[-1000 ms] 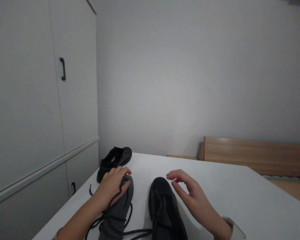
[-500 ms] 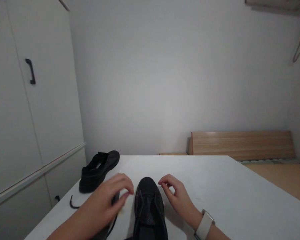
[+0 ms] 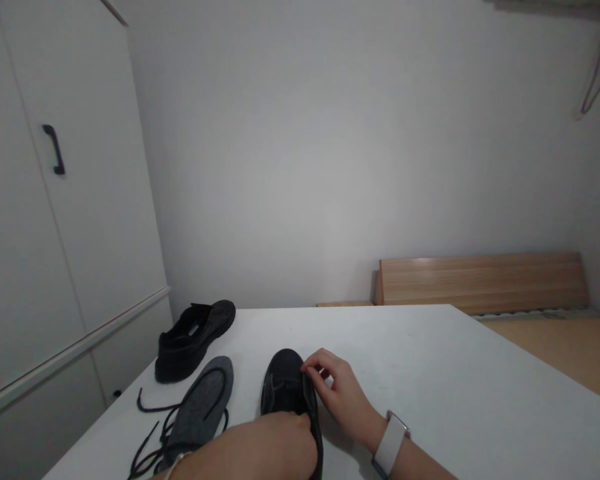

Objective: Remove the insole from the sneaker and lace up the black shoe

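A black shoe (image 3: 284,388) lies on the white table (image 3: 430,373) right in front of me, toe pointing away. My right hand (image 3: 336,393) pinches the shoe's right edge with curled fingers; a pale watch sits on that wrist. My left hand (image 3: 285,440) reaches across from the left and rests on the shoe's near part, fingers hidden from view. To the left lies a grey insole (image 3: 200,407) with a loose black lace (image 3: 153,427) draped over it. A second black shoe (image 3: 193,339) sits further back by the table's left edge.
White cupboard doors (image 3: 55,220) with a black handle (image 3: 54,149) stand close on the left. A wooden bed frame (image 3: 485,281) lies against the back wall at the right. The table's right half holds nothing.
My left hand left the insole and moved right onto the near shoe. My right hand closed on the shoe's edge. The insole and lace now lie uncovered.
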The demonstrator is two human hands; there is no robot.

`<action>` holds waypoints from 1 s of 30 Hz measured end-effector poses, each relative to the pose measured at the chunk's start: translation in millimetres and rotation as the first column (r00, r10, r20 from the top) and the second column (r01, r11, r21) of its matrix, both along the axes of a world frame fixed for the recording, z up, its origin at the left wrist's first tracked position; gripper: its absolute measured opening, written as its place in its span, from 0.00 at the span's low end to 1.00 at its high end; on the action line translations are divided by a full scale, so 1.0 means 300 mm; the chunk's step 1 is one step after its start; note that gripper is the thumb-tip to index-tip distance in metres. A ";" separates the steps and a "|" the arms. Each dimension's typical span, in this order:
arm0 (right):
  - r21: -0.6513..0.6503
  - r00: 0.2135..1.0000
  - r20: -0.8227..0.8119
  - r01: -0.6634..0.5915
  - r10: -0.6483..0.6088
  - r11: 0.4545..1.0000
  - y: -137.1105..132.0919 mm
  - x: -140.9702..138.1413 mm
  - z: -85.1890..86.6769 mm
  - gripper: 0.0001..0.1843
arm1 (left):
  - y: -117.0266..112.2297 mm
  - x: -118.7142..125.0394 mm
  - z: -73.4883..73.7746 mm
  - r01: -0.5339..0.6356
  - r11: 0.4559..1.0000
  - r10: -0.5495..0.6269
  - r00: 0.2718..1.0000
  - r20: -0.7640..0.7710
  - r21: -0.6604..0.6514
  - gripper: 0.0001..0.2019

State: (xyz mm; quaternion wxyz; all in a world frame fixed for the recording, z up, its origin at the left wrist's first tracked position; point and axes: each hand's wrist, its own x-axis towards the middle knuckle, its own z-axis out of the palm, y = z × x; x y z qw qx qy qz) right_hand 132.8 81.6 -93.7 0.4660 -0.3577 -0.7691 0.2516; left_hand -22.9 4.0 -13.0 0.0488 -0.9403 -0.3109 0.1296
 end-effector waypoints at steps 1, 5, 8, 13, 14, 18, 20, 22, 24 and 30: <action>-0.002 1.000 -0.001 -0.001 0.001 1.000 -0.001 -0.001 0.000 0.10 | -0.004 -0.003 0.000 0.022 1.000 -0.022 1.000 0.000 0.017 0.11; -0.005 1.000 -0.006 -0.002 0.002 1.000 -0.004 -0.004 0.004 0.10 | -0.020 0.000 0.017 0.049 0.999 -0.048 0.998 -0.048 0.024 0.09; -0.005 1.000 -0.006 -0.002 0.002 1.000 -0.006 -0.005 0.008 0.10 | -0.028 0.015 0.038 -0.059 0.998 0.059 0.998 -0.011 -0.013 0.10; -0.012 1.000 -0.002 -0.006 0.006 1.000 -0.003 -0.001 0.006 0.10 | -0.017 -0.015 0.063 -0.223 0.973 0.229 0.941 0.248 -0.052 0.11; -0.014 1.000 0.000 -0.007 0.007 1.000 -0.002 0.000 0.005 0.09 | -0.014 -0.033 0.071 -0.246 0.967 0.255 0.919 0.299 -0.066 0.11; -0.024 1.000 0.005 -0.006 0.006 1.000 0.003 0.003 0.000 0.10 | -0.017 -0.127 0.119 -0.260 0.956 0.293 0.812 0.506 -0.135 0.09; -0.029 1.000 0.007 -0.006 0.006 1.000 0.005 0.002 -0.001 0.10 | -0.023 -0.172 0.137 -0.275 0.952 0.299 0.752 0.587 -0.133 0.08; -0.037 1.000 0.009 -0.009 0.009 0.999 0.006 0.000 -0.001 0.10 | -0.026 -0.207 0.137 -0.303 0.944 0.315 0.702 0.639 -0.132 0.08; -0.047 1.000 0.010 -0.016 0.017 0.999 0.004 -0.003 0.001 0.10 | -0.025 -0.234 0.115 -0.300 0.945 0.306 0.664 0.683 -0.131 0.08; -0.093 0.997 0.021 -0.073 0.076 0.993 -0.014 -0.012 0.007 0.05 | -0.035 -0.242 0.017 -0.292 0.955 0.206 0.534 0.820 -0.050 0.08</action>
